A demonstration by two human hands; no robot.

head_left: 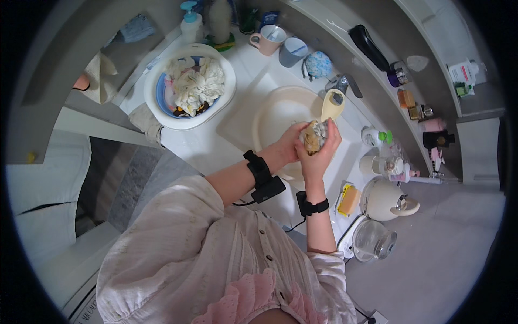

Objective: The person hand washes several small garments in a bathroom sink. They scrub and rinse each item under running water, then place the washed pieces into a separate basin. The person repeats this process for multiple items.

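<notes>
Over the cream basin [260, 121] in the sink, my left hand [290, 143] and my right hand [321, 154] are closed together around a small bunched tan-and-grey bundle [313, 137] that looks like wet cloth. Its exact kind I cannot make out. Just beyond my right fingertips is a cream scoop-shaped spout piece [332, 105] beneath the metal faucet [341, 84]. Part of the basin is hidden by my hands and forearms. Each wrist wears a black strap.
To the left, a white and blue tub [229, 89] holds crumpled laundry [200, 86]. Behind the sink stand a pink mug [267, 42], a grey cup [293, 52] and a blue pouf [318, 65]. At right are bottles, an orange soap bar [350, 201] and a cream kettle [380, 200].
</notes>
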